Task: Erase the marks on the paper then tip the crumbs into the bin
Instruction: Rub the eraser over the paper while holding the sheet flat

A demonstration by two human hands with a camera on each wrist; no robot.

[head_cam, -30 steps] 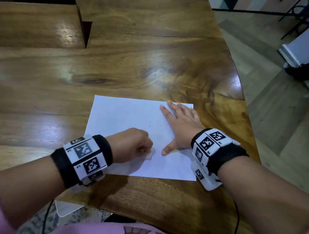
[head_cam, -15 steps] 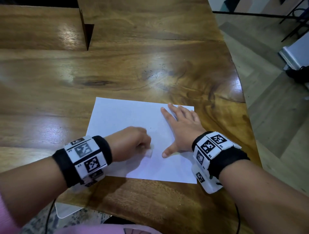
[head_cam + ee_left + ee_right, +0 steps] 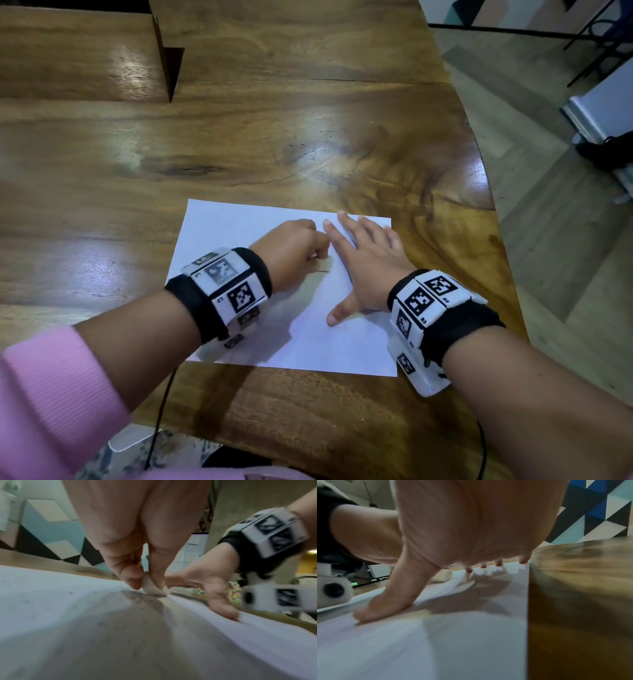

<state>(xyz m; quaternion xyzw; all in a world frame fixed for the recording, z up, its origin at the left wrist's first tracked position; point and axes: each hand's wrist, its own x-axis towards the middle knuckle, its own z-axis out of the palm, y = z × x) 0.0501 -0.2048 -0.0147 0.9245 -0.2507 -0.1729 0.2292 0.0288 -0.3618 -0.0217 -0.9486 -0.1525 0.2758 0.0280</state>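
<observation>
A white sheet of paper (image 3: pixel 239 233) lies flat on the wooden table (image 3: pixel 308 137) near its front edge. My left hand (image 3: pixel 298 246) pinches a small pale eraser (image 3: pixel 154 588) and presses it onto the paper (image 3: pixel 51 595) at mid-sheet. Faint grey marks and specks show on the sheet around the eraser. My right hand (image 3: pixel 370 260) lies flat with spread fingers on the right part of the sheet, thumb out to the left. In the right wrist view the right hand (image 3: pixel 471 534) presses the paper (image 3: pixel 453 649), and the eraser (image 3: pixel 442 575) shows beyond the thumb.
The table's curved right edge (image 3: pixel 489 205) drops to a wooden floor (image 3: pixel 565 257). A dark notch (image 3: pixel 169 72) cuts the tabletop at the far left. No bin is in view.
My left hand has slid the eraser away from me and to the right, up close to the right hand's index finger. The right hand has stayed flat on the paper.
</observation>
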